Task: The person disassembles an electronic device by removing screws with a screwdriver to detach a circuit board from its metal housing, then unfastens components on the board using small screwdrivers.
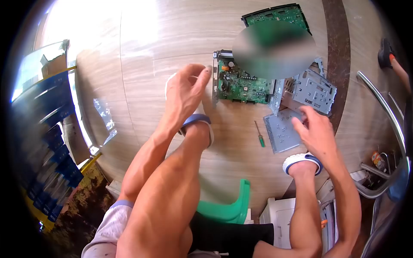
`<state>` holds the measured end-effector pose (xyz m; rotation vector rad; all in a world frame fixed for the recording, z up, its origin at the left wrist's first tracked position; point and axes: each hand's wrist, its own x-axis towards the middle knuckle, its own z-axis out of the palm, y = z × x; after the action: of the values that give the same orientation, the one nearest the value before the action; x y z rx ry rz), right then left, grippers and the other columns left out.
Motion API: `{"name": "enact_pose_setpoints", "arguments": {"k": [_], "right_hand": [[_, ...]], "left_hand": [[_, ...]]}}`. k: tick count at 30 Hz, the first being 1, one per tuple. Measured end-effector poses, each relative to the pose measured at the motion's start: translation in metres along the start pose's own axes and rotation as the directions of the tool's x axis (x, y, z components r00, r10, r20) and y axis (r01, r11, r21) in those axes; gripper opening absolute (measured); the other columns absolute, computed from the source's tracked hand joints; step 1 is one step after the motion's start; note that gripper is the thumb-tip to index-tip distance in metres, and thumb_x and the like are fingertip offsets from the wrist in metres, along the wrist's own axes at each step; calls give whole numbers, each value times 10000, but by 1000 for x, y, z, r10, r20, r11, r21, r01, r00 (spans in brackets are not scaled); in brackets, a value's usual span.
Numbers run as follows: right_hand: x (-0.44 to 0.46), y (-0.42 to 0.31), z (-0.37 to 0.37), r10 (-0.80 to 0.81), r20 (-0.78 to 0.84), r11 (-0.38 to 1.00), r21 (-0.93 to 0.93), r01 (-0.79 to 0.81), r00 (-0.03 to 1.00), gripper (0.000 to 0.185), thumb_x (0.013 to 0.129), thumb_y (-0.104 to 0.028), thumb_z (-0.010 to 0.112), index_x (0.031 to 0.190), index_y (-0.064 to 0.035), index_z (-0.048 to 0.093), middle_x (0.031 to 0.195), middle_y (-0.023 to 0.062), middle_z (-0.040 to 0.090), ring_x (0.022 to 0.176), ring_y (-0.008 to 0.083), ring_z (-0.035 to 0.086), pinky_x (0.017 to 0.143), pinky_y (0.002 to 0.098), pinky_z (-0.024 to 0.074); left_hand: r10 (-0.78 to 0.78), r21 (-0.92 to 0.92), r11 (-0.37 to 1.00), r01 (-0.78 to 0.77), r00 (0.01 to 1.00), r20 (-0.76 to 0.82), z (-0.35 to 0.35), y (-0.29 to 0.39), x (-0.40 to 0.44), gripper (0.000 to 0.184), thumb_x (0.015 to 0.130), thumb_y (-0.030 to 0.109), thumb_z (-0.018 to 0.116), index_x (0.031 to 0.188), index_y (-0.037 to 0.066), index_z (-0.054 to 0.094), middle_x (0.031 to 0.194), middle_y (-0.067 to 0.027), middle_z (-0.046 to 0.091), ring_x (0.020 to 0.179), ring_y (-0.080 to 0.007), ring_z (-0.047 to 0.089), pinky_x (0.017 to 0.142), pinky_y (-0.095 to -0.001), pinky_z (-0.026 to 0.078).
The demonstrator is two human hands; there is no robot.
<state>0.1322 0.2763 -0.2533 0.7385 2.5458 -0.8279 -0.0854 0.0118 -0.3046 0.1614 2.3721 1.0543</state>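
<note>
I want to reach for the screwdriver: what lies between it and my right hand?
The grey plate, with small parts on it, lies between screwdriver and right hand in the head view.

Single head-worn view, looking forward and steeply down from above at the floor [150, 107].

Glossy pale floor tiles [146, 90], dull grey perforated metal plate [282, 131], green plastic stool [228, 208].

The person wears black shorts [245, 235], 2 white shoes [289, 163] with blue bands [195, 118], and a pale sleeve [112, 221] edged in lavender-blue.
</note>
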Motion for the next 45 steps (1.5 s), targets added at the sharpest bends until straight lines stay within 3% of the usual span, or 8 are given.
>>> {"name": "enact_pose_setpoints", "arguments": {"k": [5, 7, 9, 13, 18, 32, 35, 45], "right_hand": [[-39, 26, -22, 166, 247, 976, -181, -123, 955, 206, 933, -175, 636, 1019, 12, 634, 937, 232, 719, 885, 446, 686, 783, 507, 539], [-57, 56, -3, 180, 277, 940, -330, -83, 944, 183, 921, -150, 627, 1010, 9, 615, 943, 238, 706, 888, 448, 682, 774, 525, 536], [-73, 82, 29, 174, 181, 949, -293, -116, 968, 188, 905, -131, 627, 1037, -1, 602, 976, 236, 678, 884, 456, 675, 769, 542, 532], [-82, 102, 66, 72, 74, 978, -203, -56, 995, 204, 885, -110, 634, 1065, -34, 576, 1022, 212, 616, 868, 467, 663, 758, 548, 540], [-77, 113, 66, -8, 55, 972, -235, 21, 998, 152, 887, -101, 630, 1010, -50, 556, 988, 179, 597, 847, 449, 666, 739, 554, 544], [-44, 106, 96, -236, -46, 962, -154, 227, 971, 75, 906, -88, 625, 930, -40, 573, 882, 145, 633, 783, 408, 667, 692, 492, 559], [-36, 104, 97, -207, -40, 961, -198, 195, 978, 129, 925, -113, 674, 1052, -89, 668, 917, 125, 660, 812, 375, 679, 698, 460, 565], [-14, 83, 110, -216, -175, 960, -217, 176, 961, 140, 920, -154, 702, 1047, -101, 681, 884, 105, 671, 762, 355, 691, 668, 443, 580]], "left_hand": [[171, -232, 951, -202, 974, -149, 7, 4, -32, 168, 979, 124, 701, 1059, -22, 724, 864, -60, 738, 777, -89, 655, 709, -245, 534], [221, -288, 931, -224, 974, -43, 5, 2, -42, 135, 972, 84, 701, 1040, -31, 716, 831, -42, 728, 749, -77, 649, 702, -240, 534], [314, -163, 938, -306, 949, 31, 5, 20, -56, 112, 965, 58, 698, 1024, -35, 717, 799, -37, 715, 718, -81, 645, 687, -238, 528], [584, 23, 782, -622, 746, 321, 5, 42, -71, 101, 906, 0, 714, 1002, -24, 732, 763, -92, 689, 673, -142, 657, 647, -250, 516], [493, -56, 787, -615, 571, 657, 20, 39, -74, 85, 887, 58, 736, 955, 9, 723, 764, -104, 671, 682, -211, 688, 616, -329, 551], [388, -21, 802, -597, 493, 779, 30, 23, -76, 95, 853, 56, 727, 943, 30, 716, 793, -111, 699, 716, -266, 707, 648, -357, 569], [385, -15, 810, -586, 512, 768, 34, 27, -72, 95, 851, 56, 725, 943, 29, 717, 806, -112, 706, 726, -266, 709, 655, -356, 571], [386, -4, 824, -566, 556, 736, 32, 35, -65, 80, 863, 71, 719, 931, 29, 725, 824, -118, 721, 723, -274, 705, 659, -363, 569]]}}
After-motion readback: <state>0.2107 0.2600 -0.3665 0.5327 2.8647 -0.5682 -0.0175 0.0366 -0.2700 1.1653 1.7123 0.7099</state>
